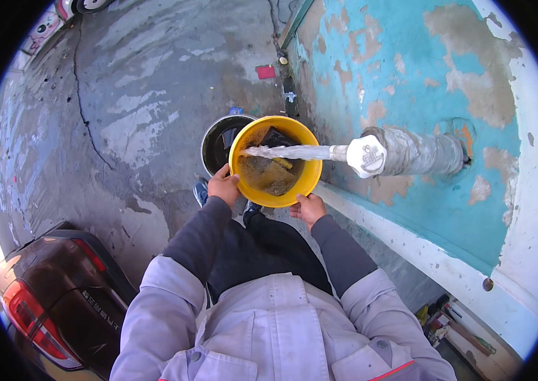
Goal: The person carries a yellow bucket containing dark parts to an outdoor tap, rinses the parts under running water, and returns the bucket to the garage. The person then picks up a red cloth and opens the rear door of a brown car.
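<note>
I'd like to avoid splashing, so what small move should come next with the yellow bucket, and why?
Perhaps ease the yellow bucket slightly left: the water stream seems to land near its left side, and the left hand and right hand both hold its rim.

Wet floor (136,82): red scrap (266,72), seemingly also grey-rimmed bucket (204,150)

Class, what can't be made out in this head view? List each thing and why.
In the head view:
Floor of the yellow bucket: under murky water.
Right part of the round basin: behind the bucket.
Rest of the dark car: cut off by the picture's edge.
Clutter at lower right: too small.
</note>
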Action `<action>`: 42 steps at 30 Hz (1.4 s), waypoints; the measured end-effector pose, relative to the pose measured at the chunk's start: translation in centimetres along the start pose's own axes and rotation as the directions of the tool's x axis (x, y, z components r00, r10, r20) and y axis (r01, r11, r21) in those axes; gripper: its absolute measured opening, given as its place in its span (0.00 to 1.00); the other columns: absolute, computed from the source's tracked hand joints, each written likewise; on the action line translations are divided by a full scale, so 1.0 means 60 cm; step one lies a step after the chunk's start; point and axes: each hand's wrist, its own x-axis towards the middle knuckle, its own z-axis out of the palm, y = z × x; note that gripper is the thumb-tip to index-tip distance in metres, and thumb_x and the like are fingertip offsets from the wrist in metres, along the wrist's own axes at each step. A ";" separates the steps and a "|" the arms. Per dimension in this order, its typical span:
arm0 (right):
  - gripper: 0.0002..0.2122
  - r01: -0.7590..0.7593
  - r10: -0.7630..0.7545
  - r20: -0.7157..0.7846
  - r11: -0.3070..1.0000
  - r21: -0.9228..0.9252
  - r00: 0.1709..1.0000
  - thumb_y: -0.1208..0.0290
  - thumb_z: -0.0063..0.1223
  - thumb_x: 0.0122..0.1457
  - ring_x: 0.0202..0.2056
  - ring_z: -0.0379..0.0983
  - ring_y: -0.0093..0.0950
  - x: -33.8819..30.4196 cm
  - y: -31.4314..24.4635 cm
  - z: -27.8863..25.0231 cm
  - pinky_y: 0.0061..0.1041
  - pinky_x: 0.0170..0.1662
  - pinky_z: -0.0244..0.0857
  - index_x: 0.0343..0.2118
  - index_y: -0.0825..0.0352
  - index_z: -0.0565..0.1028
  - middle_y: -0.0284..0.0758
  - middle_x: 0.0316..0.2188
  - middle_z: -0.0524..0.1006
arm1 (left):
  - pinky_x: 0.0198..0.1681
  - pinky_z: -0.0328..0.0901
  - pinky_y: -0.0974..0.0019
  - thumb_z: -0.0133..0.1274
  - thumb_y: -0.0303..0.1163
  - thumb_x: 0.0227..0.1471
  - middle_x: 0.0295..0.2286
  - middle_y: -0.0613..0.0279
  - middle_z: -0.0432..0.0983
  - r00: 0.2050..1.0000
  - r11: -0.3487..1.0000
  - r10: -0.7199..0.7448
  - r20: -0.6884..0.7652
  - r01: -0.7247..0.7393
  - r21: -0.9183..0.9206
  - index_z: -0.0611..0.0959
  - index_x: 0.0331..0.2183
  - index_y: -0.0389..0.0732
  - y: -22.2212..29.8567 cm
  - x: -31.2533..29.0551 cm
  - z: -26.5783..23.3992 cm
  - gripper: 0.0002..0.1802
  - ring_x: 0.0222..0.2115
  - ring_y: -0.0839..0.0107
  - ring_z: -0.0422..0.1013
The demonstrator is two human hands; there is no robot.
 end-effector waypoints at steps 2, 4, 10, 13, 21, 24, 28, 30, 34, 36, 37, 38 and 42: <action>0.12 -0.007 0.007 0.007 1.000 0.002 1.000 0.66 0.45 0.69 0.36 0.76 0.30 0.000 0.000 0.000 0.34 0.41 0.75 0.46 0.70 0.72 0.37 0.39 0.77 | 0.42 0.76 0.59 0.45 0.20 0.63 0.44 0.50 0.79 1.000 0.999 -0.005 0.005 0.004 0.040 0.68 0.61 0.34 0.005 0.002 -0.002 0.25 0.38 0.59 0.80; 0.12 -0.024 0.024 0.017 0.999 0.034 1.000 0.66 0.45 0.69 0.36 0.76 0.30 0.001 0.001 0.000 0.34 0.42 0.75 0.46 0.70 0.72 0.37 0.39 0.78 | 0.41 0.76 0.60 0.45 0.20 0.63 0.43 0.50 0.79 1.000 0.997 0.018 -0.005 -0.017 0.078 0.68 0.62 0.34 0.010 0.004 0.001 0.26 0.38 0.59 0.80; 0.12 -0.034 0.029 0.061 0.997 0.076 0.998 0.65 0.45 0.69 0.36 0.76 0.30 0.004 0.010 0.012 0.33 0.41 0.75 0.47 0.68 0.72 0.37 0.39 0.78 | 0.37 0.76 0.62 0.46 0.21 0.62 0.42 0.49 0.80 0.995 0.956 0.100 0.007 -0.098 0.276 0.66 0.63 0.35 0.020 0.032 -0.009 0.28 0.36 0.61 0.80; 0.12 -0.046 0.035 0.104 0.994 0.100 0.994 0.64 0.45 0.70 0.36 0.77 0.30 0.006 0.016 0.018 0.32 0.41 0.75 0.47 0.68 0.72 0.37 0.38 0.78 | 0.36 0.74 0.66 0.49 0.21 0.61 0.41 0.51 0.81 0.988 0.949 0.151 0.012 -0.148 0.278 0.68 0.62 0.34 0.023 0.052 -0.021 0.28 0.35 0.66 0.79; 0.15 0.158 -0.167 -0.148 0.985 -0.067 0.975 0.61 0.47 0.68 0.38 0.78 0.31 0.054 0.019 -0.008 0.32 0.42 0.73 0.50 0.68 0.71 0.41 0.40 0.79 | 0.36 0.72 0.69 0.51 0.22 0.61 0.42 0.52 0.81 0.999 0.984 0.048 0.023 -0.052 0.172 0.66 0.63 0.34 0.029 0.037 -0.020 0.30 0.34 0.71 0.78; 0.18 0.331 -0.440 -0.276 0.871 -0.364 0.854 0.62 0.48 0.66 0.42 0.78 0.37 0.074 -0.022 -0.015 0.35 0.46 0.71 0.53 0.70 0.70 0.46 0.45 0.79 | 0.36 0.72 0.69 0.51 0.22 0.61 0.40 0.54 0.81 0.997 0.964 0.077 0.010 -0.077 0.255 0.66 0.64 0.35 0.027 0.036 -0.023 0.30 0.33 0.72 0.77; 0.19 0.358 -0.587 -0.087 0.596 -0.719 0.805 0.63 0.47 0.66 0.47 0.76 0.48 0.069 -0.102 -0.029 0.40 0.52 0.66 0.53 0.74 0.70 0.52 0.49 0.77 | 0.36 0.71 0.69 0.51 0.23 0.62 0.40 0.55 0.81 0.997 0.974 0.081 0.012 -0.082 0.209 0.66 0.63 0.35 0.012 0.044 -0.038 0.29 0.33 0.73 0.77; 0.18 0.366 -0.590 -0.027 0.536 -0.761 0.807 0.64 0.45 0.66 0.48 0.74 0.52 0.069 -0.125 -0.022 0.42 0.53 0.65 0.51 0.75 0.72 0.55 0.48 0.76 | 0.38 0.71 0.69 0.51 0.24 0.62 0.40 0.55 0.81 0.993 0.968 0.117 0.015 -0.118 0.221 0.67 0.63 0.35 0.007 0.048 -0.044 0.29 0.34 0.73 0.77; 0.17 0.263 -0.544 -0.008 0.419 -0.869 0.839 0.65 0.42 0.66 0.48 0.73 0.54 0.085 -0.133 -0.016 0.45 0.53 0.64 0.45 0.75 0.75 0.58 0.43 0.77 | 0.43 0.70 0.69 0.51 0.24 0.61 0.43 0.53 0.81 0.992 0.955 0.124 0.032 -0.128 0.267 0.66 0.63 0.33 0.008 0.049 -0.050 0.30 0.38 0.72 0.77; 0.17 0.208 -0.512 -0.023 0.388 -0.898 0.859 0.66 0.41 0.65 0.47 0.73 0.54 0.095 -0.127 -0.020 0.46 0.53 0.64 0.45 0.75 0.76 0.59 0.42 0.77 | 0.43 0.71 0.68 0.50 0.24 0.62 0.43 0.54 0.81 0.991 0.943 0.129 0.040 -0.135 0.303 0.65 0.63 0.34 0.007 0.042 -0.044 0.30 0.38 0.71 0.77; 0.17 0.193 -0.505 -0.039 0.400 -0.896 0.862 0.67 0.41 0.65 0.47 0.73 0.54 0.100 -0.126 -0.023 0.46 0.52 0.64 0.45 0.75 0.76 0.59 0.42 0.77 | 0.41 0.73 0.66 0.49 0.23 0.62 0.42 0.55 0.80 0.985 0.920 0.166 0.042 -0.170 0.354 0.64 0.64 0.34 0.007 0.040 -0.040 0.30 0.37 0.70 0.77; 0.16 0.162 -0.489 -0.076 0.428 -0.889 0.869 0.67 0.41 0.65 0.47 0.73 0.54 0.104 -0.126 -0.026 0.46 0.52 0.64 0.45 0.75 0.76 0.59 0.41 0.77 | 0.39 0.75 0.65 0.47 0.23 0.63 0.42 0.56 0.80 0.978 0.892 0.204 0.045 -0.204 0.403 0.64 0.64 0.35 0.007 0.038 -0.035 0.30 0.37 0.69 0.78; 0.17 0.206 -0.502 -0.137 0.567 -0.798 0.854 0.70 0.41 0.64 0.51 0.71 0.54 0.105 -0.123 -0.022 0.45 0.54 0.63 0.52 0.74 0.70 0.59 0.46 0.75 | 0.40 0.72 0.67 0.49 0.26 0.62 0.40 0.57 0.81 0.967 0.841 0.255 0.006 -0.225 0.491 0.66 0.64 0.38 0.005 0.025 -0.024 0.29 0.38 0.72 0.77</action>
